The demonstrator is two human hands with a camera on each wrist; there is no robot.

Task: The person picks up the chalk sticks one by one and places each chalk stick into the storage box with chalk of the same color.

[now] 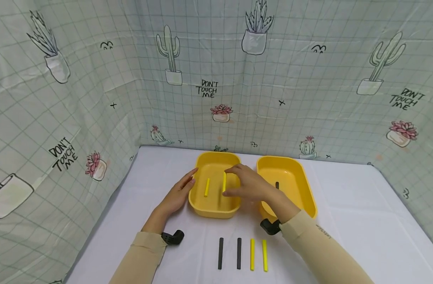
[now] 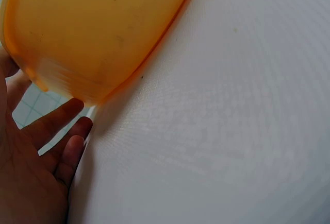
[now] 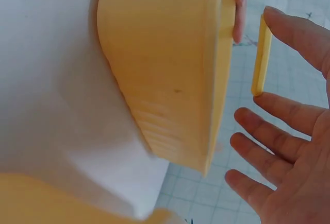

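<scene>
In the head view, my right hand (image 1: pixel 249 183) is above the left yellow tray (image 1: pixel 213 214), pinching a yellow stick (image 1: pixel 224 182) by its two ends between thumb and index finger. The right wrist view shows that yellow stick (image 3: pixel 261 56) above rim height, with the other fingers of the hand (image 3: pixel 289 147) spread. A second yellow stick (image 1: pixel 207 187) lies on the tray's floor. My left hand (image 1: pixel 177 195) rests against the tray's left side, fingers extended. Fingertips of that hand (image 2: pixel 36 157) meet the tray's wall (image 2: pixel 77 74) in the left wrist view.
To the right stands another yellow tray (image 1: pixel 310 193) with a black stick (image 1: pixel 277 185) inside, partly hidden by my right forearm. Nearer me on the white tabletop lie two black sticks (image 1: pixel 221 253) and two yellow sticks (image 1: pixel 252 254). A printed cloth (image 1: pixel 237 130) hangs behind.
</scene>
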